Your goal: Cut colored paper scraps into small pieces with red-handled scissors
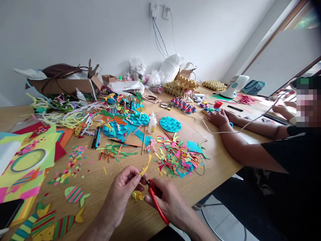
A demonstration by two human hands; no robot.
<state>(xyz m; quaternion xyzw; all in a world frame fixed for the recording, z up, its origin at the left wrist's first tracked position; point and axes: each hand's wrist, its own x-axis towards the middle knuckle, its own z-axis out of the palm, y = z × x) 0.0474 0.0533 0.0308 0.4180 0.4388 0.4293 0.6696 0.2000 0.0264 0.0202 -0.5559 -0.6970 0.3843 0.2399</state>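
Between the thumb and fingers of my left hand (126, 185) is a narrow yellow paper strip (146, 165), its free end pointing up and away from me. My right hand (168, 197) grips red-handled scissors (155, 202). Their dark blades meet the strip close to my left fingertips; whether they are parted there I cannot tell. Below, small yellow paper scraps (137, 195) lie on the table. A striped paper fish (75, 194) lies left of my left hand, and several more striped fish (64, 226) rest near the front left edge.
A heap of coloured paper scraps (179, 155) lies beyond my right hand. A white glue bottle (152, 124) stands between blue paper discs (170, 124). Coloured paper sheets (50, 147) cover the left side. At right, another person's arms (230, 140) rest on the table beside painted egg-carton pieces (184, 106).
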